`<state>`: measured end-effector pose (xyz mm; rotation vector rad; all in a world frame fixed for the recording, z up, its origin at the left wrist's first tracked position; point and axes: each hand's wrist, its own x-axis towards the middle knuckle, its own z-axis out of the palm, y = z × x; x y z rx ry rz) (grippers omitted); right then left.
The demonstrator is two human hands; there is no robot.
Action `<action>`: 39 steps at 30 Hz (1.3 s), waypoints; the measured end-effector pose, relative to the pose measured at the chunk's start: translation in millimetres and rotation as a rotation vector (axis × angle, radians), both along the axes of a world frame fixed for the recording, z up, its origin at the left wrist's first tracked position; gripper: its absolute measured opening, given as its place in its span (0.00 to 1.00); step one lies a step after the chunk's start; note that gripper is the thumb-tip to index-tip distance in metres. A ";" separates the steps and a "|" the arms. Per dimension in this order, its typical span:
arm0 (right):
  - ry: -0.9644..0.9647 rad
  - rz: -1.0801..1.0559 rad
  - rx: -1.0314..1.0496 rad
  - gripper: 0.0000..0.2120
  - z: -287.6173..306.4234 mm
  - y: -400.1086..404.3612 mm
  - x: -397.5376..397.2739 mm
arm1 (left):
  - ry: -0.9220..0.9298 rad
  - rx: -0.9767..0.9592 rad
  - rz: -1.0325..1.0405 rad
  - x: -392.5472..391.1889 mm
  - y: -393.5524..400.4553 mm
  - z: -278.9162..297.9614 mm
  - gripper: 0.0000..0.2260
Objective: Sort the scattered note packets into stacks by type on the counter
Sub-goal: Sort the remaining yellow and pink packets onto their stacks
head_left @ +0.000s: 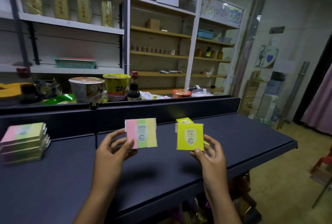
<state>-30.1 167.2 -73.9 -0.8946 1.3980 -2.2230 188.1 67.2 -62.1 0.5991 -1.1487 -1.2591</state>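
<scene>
Above the dark counter [71, 179] I am holding two packets face-up toward the camera. My left hand [115, 144] is pinching the tri-colour note packet [141, 133], labelled 2209, by its lower left corner, thumb on the pink stripe. My right hand [209, 152] is pinching the yellow note packet [190, 136], labelled 2207, by its lower right corner, thumb on the front. Both packets are hanging clear of the counter, well apart from each other. At the counter's left end the stack of tri-colour packets [24, 143] is sitting, edges slightly uneven. Behind the yellow packet in my hand, another yellow packet [185, 120] is lying near the counter's back wall.

I am judging these as light, thin, flat and fairly stiff, with glossy film wrap that could slide between fingertips. A corner pinch is holding for now; gripping across opposite edges would steady each one better when laying it squarely on its matching pile.
</scene>
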 end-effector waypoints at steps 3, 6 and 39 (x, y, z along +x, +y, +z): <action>0.009 0.035 -0.009 0.19 1.4 5.5 20.0 | 0.004 -0.012 0.037 25.6 11.9 3.2 0.14; 0.013 0.089 -0.022 0.19 4.5 11.5 38.2 | 0.009 -0.022 0.082 50.2 26.6 6.2 0.15; 0.255 0.623 -0.027 0.22 30.6 -1.8 311.5 | -0.170 -0.036 0.577 341.7 114.3 11.2 0.07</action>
